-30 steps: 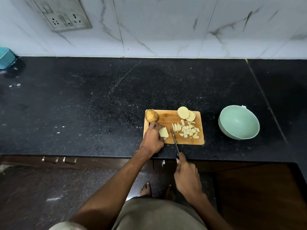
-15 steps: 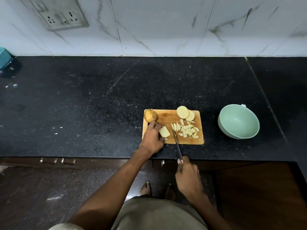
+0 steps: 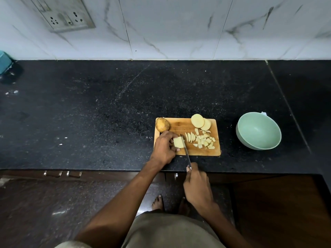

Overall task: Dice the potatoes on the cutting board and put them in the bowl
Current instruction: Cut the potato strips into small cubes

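Observation:
A wooden cutting board (image 3: pixel 180 127) lies near the counter's front edge. My left hand (image 3: pixel 163 149) pinches a pale potato piece (image 3: pixel 178 142) on the board's near left. My right hand (image 3: pixel 197 183) grips a knife (image 3: pixel 186 151), and the blade's tip rests against the right side of that piece. Thin strips (image 3: pixel 190 136) and a heap of small cut pieces (image 3: pixel 204 140) lie right of the blade. Two round slices (image 3: pixel 199 121) sit at the far edge. A whole unpeeled potato (image 3: pixel 162 124) is at the far left corner. The green bowl (image 3: pixel 258 130) stands empty to the right.
The black stone counter (image 3: pixel 89 113) stretches left of the board. A teal object (image 3: pixel 4 62) sits at the far left by the marble wall. A socket plate (image 3: pixel 64 14) is on the wall. Drawer handles (image 3: pixel 62 174) show below the counter edge.
The knife blade has shifted left and forward up against the potato piece my left hand holds. My left hand stays on the piece.

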